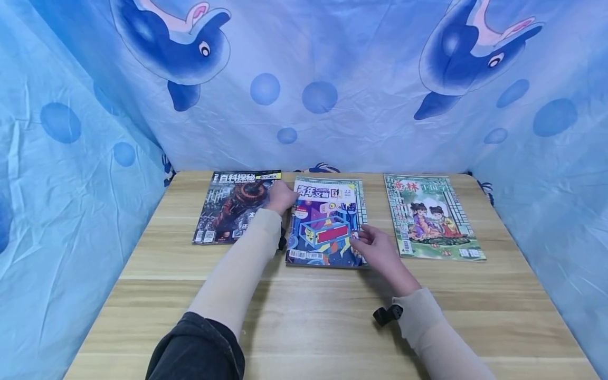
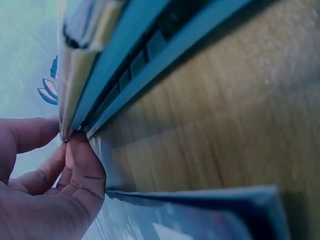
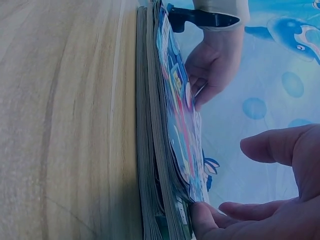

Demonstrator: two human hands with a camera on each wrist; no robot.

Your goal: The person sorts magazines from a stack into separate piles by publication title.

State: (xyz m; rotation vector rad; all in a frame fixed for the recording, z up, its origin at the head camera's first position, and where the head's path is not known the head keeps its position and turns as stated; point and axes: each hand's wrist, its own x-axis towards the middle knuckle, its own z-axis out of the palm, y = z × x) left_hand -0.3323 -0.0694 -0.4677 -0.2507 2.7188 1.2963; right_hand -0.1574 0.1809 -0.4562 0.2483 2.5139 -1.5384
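Observation:
A magazine with a colourful blue and purple cover [image 1: 323, 227] lies on top of a stack at the middle of the table. Under it a green-bordered magazine [image 1: 362, 198] sticks out on the right. At the stack's upper left edge my left hand [image 1: 281, 197] pinches the top magazine, thumb over the cover and fingers [image 2: 86, 165] at the spine side. My right hand [image 1: 377, 248] is at the stack's right edge, with fingertips [image 3: 202, 217] touching its side. In the right wrist view the thumb [image 3: 270, 146] stands away from the cover.
A dark-covered magazine [image 1: 228, 211] lies left of the stack, close to my left hand. On the right lies another green magazine [image 1: 434, 219] with two cartoon figures. A blue dolphin-print cloth [image 1: 304, 63] hangs behind and beside the wooden table [image 1: 313, 322].

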